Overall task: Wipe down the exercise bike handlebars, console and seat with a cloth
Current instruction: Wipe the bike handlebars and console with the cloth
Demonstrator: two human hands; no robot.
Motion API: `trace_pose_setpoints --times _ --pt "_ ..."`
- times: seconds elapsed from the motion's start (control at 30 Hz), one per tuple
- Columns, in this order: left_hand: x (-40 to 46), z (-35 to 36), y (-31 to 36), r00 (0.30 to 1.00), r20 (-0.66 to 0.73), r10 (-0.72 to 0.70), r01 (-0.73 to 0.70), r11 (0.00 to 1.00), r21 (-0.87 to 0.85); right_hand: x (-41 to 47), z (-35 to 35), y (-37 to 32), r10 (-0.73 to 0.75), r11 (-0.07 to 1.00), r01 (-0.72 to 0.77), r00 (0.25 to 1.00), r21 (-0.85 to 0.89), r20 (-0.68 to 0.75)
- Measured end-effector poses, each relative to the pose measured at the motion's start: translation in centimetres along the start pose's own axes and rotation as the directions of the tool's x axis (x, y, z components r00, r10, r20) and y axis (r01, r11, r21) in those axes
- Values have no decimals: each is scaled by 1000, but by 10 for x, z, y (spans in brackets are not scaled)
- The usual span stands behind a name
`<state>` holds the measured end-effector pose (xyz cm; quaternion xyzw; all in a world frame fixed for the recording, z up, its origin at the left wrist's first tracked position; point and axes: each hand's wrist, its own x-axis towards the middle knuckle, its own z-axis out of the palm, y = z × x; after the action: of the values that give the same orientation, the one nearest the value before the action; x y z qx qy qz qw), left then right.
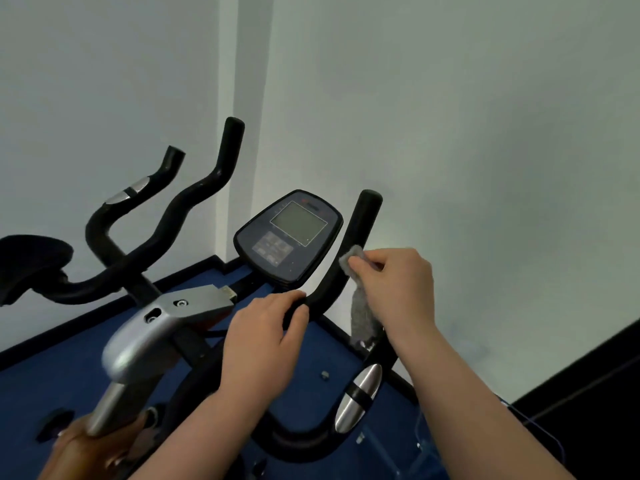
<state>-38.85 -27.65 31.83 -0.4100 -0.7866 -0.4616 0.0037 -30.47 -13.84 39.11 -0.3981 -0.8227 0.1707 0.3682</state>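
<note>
Pale wall (450, 116) ahead, blue floor (41, 382) under the bike. Nearest you, a silver sensor pad (358, 396) gleams on the black handlebar (332, 282). Your left hand (263, 341) is wrapped around the bend of that bar, fingers curled over the top. Your right hand (394, 285), just right of it, pinches the grey cloth (353, 261) against the upright grip, the loose end dangling below. A little farther, the console (289, 237) tilts toward you, screen blank. Far left, the black seat (31, 261) of a second bike.
</note>
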Motion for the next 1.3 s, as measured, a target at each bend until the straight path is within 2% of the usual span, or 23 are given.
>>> trace_pose_setpoints --times 0.07,0.1,0.2,0.27,0.3,0.33,0.37,0.4,0.43,0.5,0.6,0.63,0.67,0.7,0.77,0.83,0.87,0.9,0.97,1.07,1.13,1.23,1.3 --pt "0 0 -3 1000 11 7 -7 1000 -9 2 1 -4 39 999 -35 993 38 -109" --pt "0 0 -3 1000 10 13 -12 1000 -8 -1 4 -9 47 999 -47 993 4 -108" --pt "0 -2 -1 999 -6 33 -33 999 -16 -18 19 -16 13 963 14 995 -268 99" --pt "0 -2 -1 999 -7 42 -42 999 -18 -23 9 -17 -1 932 88 971 -352 239" --pt "0 -1 -2 999 -6 41 -42 999 -14 -21 -2 -20 -43 933 133 964 -333 263" --pt "0 -1 -3 999 -4 38 -38 999 -11 -15 -11 -24 -134 938 195 966 -285 221" --pt "0 0 -4 999 -2 34 -34 999 -11 -5 -18 -29 -257 926 280 959 -254 121" --pt "0 0 -5 1000 0 29 -29 999 -14 7 -21 -35 -376 890 368 926 -269 23" --pt "0 0 -5 1000 3 27 -27 999 -18 19 -21 -43 -455 840 428 891 -333 -2" --pt "-1 -2 -5 999 19 30 -29 999 -27 38 -13 -49 -495 717 488 859 -497 129" --pt "-2 -5 -8 998 38 46 -44 998 -48 39 4 -40 -538 404 552 789 -730 298" --pt "-2 -7 -8 998 45 52 -50 997 -56 33 7 -37 -534 374 558 782 -740 320" --pt "-3 -7 -8 997 50 59 -55 997 -60 27 12 -33 -518 399 568 788 -720 334" --pt "-3 -8 -9 996 50 69 -66 996 -60 20 20 -28 -493 470 570 803 -674 336" --pt "-3 -9 -10 995 46 88 -85 995 -52 6 30 -21 -387 670 524 851 -526 355" --pt "-5 -11 -10 997 36 66 -64 997 -44 5 26 -21 -241 884 376 876 -279 417" --pt "-5 -12 -9 999 22 41 -40 998 -44 7 21 -21 -212 935 312 873 -167 440" --pt "-4 -14 -8 1000 13 13 -12 999 -49 11 16 -21 -222 944 301 879 -132 421" --pt "-5 -18 -7 998 11 -65 66 995 -70 8 10 -18 -285 921 344 915 -185 285" --pt "-20 -27 -14 991 75 -108 105 994 43 -41 29 -18 -218 974 224 970 -43 103" --pt "-36 -37 -21 991 86 -104 88 981 172 -73 43 -23 -237 971 232 966 55 102" --pt "-52 -51 -27 991 72 -112 88 956 279 -54 33 -20 -271 960 251 944 126 187" --pt "-59 -58 -30 988 61 -140 119 958 262 -35 18 -13 -205 976 195 974 99 96"
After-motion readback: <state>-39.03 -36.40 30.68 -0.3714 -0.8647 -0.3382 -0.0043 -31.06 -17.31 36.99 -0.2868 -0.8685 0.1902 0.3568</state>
